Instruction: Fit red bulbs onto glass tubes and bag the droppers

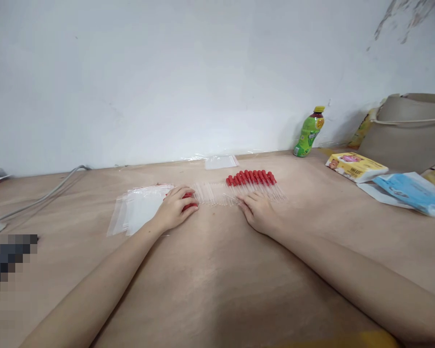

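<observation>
My left hand (176, 208) curls over several red rubber bulbs (189, 207), which show between its fingers and thumb. Beneath and left of that hand lies a stack of clear zip bags (141, 208). A row of thin clear tubes (206, 193) lies between my hands. With fingers bent together, my right hand (259, 212) holds a clear tube (232, 197) at the row's right end; the fingertips partly hide it. Just beyond that hand, droppers with red bulbs (252, 178) lie side by side, bulbs toward the wall.
More clear bags (221, 162) lie by the wall. At the right are a green drink bottle (309, 133), a yellow tissue pack (357, 166), a blue packet (415, 193) and a grey-beige bucket (408, 128). A grey cable (54, 186) crosses the brown table (203, 280) at left.
</observation>
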Demonstrator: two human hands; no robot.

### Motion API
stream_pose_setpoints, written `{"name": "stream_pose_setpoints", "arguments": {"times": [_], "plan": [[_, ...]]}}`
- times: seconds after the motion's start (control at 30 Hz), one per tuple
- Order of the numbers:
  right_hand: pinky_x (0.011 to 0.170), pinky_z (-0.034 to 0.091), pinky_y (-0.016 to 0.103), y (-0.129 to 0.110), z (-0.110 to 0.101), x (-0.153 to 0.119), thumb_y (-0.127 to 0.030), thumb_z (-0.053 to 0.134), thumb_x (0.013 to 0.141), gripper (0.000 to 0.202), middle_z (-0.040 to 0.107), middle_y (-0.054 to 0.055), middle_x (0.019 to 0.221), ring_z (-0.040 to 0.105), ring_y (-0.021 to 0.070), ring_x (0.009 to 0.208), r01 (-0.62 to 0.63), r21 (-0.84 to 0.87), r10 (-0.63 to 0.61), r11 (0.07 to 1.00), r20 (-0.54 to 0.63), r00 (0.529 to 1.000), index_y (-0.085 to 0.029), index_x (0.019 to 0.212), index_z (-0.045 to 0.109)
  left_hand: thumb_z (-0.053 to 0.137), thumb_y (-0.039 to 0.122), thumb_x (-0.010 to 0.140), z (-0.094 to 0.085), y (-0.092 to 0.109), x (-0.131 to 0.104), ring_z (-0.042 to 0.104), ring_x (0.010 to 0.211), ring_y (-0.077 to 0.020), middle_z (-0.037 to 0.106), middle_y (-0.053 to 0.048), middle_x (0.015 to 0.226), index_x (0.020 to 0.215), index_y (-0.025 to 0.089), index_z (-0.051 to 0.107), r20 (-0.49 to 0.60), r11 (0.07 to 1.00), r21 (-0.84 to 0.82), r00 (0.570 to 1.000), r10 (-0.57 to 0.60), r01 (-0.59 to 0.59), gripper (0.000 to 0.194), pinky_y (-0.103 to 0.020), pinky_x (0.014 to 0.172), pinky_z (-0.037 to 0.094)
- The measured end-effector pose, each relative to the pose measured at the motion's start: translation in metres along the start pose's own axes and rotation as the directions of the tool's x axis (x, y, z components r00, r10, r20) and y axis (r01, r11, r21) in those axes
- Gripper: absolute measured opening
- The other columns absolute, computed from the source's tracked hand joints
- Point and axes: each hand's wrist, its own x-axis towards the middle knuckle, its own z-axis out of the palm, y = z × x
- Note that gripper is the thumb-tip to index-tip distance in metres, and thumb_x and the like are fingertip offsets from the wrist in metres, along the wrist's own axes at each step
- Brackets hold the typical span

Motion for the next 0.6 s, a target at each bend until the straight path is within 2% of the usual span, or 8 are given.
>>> {"name": "stream_pose_setpoints", "arguments": {"times": [0.1,0.2,0.3,0.4,0.5,0.6], "plan": [[0.075,0.031,0.030,-0.0014,-0.0013,-0.0005,-0.022,0.041,0.086,0.023,0.062,0.006,0.084,0.050,0.0178,0.084,0.016,0.002,-0.016,1.000,0.004,1.000,-0.018,0.094,0.062,0.052,0.035,0.080,0.0013,-0.0024,0.0001,0.049,0.097,-0.0208,0.057,-0.006,0.101,0.088,0.024,0.067,-0.083,0.997,-0.068,0.996,-0.043,0.038,0.020,-0.039,0.090,0.036],[0.075,0.029,0.030,-0.0026,-0.0025,-0.0007,-0.021,0.041,0.086,0.020,0.062,0.005,0.086,0.052,0.0164,0.084,0.010,0.016,-0.010,1.000,0.011,1.000,-0.017,0.089,0.061,0.056,0.037,0.078,-0.0016,-0.0022,0.0009,0.052,0.091,-0.0198,0.060,-0.006,0.093,0.085,0.024,0.068,-0.134,0.976,-0.185,0.981,-0.139,0.113,0.019,-0.037,0.084,0.039],[0.076,0.028,0.030,-0.0024,-0.0028,-0.0011,-0.019,0.041,0.084,0.018,0.061,0.004,0.087,0.053,0.0151,0.084,0.008,0.033,-0.009,0.999,0.027,1.000,-0.017,0.088,0.058,0.055,0.036,0.077,-0.0042,-0.0021,0.0012,0.055,0.087,-0.0202,0.063,-0.005,0.076,0.084,0.022,0.067,-0.094,0.936,-0.307,0.974,-0.208,0.171,0.019,-0.035,0.080,0.041],[0.076,0.027,0.030,-0.0017,-0.0031,-0.0015,-0.018,0.041,0.084,0.017,0.062,0.003,0.087,0.054,0.0149,0.084,0.011,0.031,-0.012,0.999,0.036,0.999,-0.018,0.088,0.058,0.051,0.036,0.080,-0.0040,-0.0030,-0.0001,0.057,0.063,-0.0160,0.060,-0.001,0.057,0.088,0.020,0.064,-0.025,0.863,-0.444,0.959,-0.282,0.241,0.023,-0.031,0.067,0.045],[0.076,0.027,0.030,-0.0013,-0.0038,-0.0018,-0.018,0.041,0.084,0.017,0.062,0.004,0.086,0.053,0.0148,0.084,0.016,0.027,-0.017,1.000,0.045,0.999,-0.018,0.087,0.058,0.048,0.037,0.082,-0.0032,-0.0025,-0.0017,0.050,0.041,-0.0101,0.060,0.000,0.058,0.093,0.017,0.060,0.036,0.747,-0.600,0.942,-0.332,0.286,0.026,-0.025,0.046,0.041],[0.076,0.027,0.030,-0.0011,-0.0035,-0.0019,-0.019,0.041,0.084,0.017,0.061,0.003,0.085,0.053,0.0148,0.084,0.019,0.028,-0.021,0.999,0.048,0.999,-0.018,0.086,0.058,0.049,0.035,0.082,-0.0047,0.0005,-0.0014,0.049,0.038,-0.0088,0.061,-0.002,0.061,0.091,0.015,0.060,0.046,0.687,-0.664,0.933,-0.357,0.296,0.025,-0.024,0.041,0.039]]}}
